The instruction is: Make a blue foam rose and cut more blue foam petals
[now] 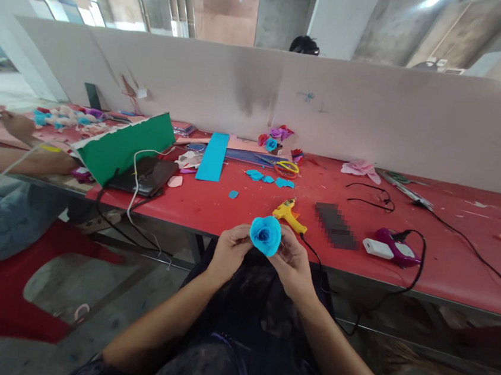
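Note:
Between my two hands, just off the table's front edge, is a blue paper flower (265, 235) with its rolled centre facing up. My left hand (231, 251) grips it from the left, fingers closed at its edge. My right hand (291, 260) closes on it from the right, with its fingertips partly hidden behind the petals. Right behind the flower lies a yellow glue gun (291, 214) on the table. Cut blue petals (260, 177) lie farther back, and a single blue piece (233, 194) sits apart from them.
On the red table (451, 232) are a blue paper strip (212, 156), yellow-handled scissors (287, 168), finished flowers (276, 139), eyeglasses (372, 197), a pixelated dark rectangle (336, 225) and a purple power strip (398, 249) with a cord. A green board (127, 145) stands left, beside another person's arm (21, 157).

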The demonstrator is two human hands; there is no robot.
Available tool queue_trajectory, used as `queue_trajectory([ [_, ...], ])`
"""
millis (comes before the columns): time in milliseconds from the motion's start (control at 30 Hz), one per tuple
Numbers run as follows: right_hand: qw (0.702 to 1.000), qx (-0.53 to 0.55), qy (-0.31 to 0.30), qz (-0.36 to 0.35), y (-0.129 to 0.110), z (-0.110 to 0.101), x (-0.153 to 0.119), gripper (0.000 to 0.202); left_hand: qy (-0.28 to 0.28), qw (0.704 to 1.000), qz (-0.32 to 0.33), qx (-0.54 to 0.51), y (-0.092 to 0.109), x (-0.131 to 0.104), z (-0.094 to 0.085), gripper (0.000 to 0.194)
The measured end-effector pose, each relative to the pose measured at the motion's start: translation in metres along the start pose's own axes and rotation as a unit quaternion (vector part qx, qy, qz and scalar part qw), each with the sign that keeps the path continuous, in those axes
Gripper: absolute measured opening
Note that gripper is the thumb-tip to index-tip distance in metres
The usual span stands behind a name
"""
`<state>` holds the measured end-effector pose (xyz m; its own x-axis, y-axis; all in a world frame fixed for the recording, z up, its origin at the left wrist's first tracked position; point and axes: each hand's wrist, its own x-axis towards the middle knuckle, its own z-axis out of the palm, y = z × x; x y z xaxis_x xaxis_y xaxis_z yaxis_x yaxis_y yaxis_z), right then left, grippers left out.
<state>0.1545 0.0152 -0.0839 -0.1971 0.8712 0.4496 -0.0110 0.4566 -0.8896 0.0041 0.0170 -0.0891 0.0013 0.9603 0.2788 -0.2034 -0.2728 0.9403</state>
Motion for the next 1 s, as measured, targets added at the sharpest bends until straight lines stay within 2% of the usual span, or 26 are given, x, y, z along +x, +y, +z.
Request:
queue_trajectory([
  [67,1.0,-0.005,-0.006,0.0,0.0,-0.003,0.0,0.026,0.005,1.0,0.007,0.01,-0.002,0.0,0.0,0.011],
  [167,0.999,-0.045,-0.006,-0.004,0.001,-0.004,0.0,0.018,-0.013,1.0,-0.006,0.019,-0.005,0.0,0.002,0.014],
  [267,0.997,-0.068,0.019,-0.008,0.004,-0.001,0.0,0.008,-0.05,0.998,-0.021,0.039,-0.005,0.0,0.004,0.017],
  [367,0.996,-0.073,0.048,-0.013,0.004,0.0,-0.002,0.008,-0.072,0.994,-0.016,0.086,0.0,0.002,0.003,0.017],
  [533,0.989,-0.115,0.086,-0.015,-0.001,-0.007,-0.005,0.012,-0.007,0.989,-0.027,0.148,0.034,0.0,-0.005,0.02],
  [633,0.988,-0.126,0.087,-0.018,-0.002,-0.01,-0.007,0.012,-0.017,0.99,-0.046,0.135,0.06,-0.004,-0.003,0.025],
  [733,0.988,-0.126,0.085,-0.023,-0.001,-0.009,-0.008,0.012,-0.033,0.984,-0.051,0.168,0.074,-0.007,0.005,0.025],
  [833,0.989,-0.12,0.079,-0.027,-0.001,-0.008,-0.009,0.013,-0.041,0.983,-0.072,0.165,0.072,-0.007,0.01,0.023],
  [1000,0.993,-0.094,0.066,-0.016,-0.003,-0.007,-0.011,0.013,-0.046,0.99,-0.123,0.05,0.06,-0.004,0.009,0.021],
])
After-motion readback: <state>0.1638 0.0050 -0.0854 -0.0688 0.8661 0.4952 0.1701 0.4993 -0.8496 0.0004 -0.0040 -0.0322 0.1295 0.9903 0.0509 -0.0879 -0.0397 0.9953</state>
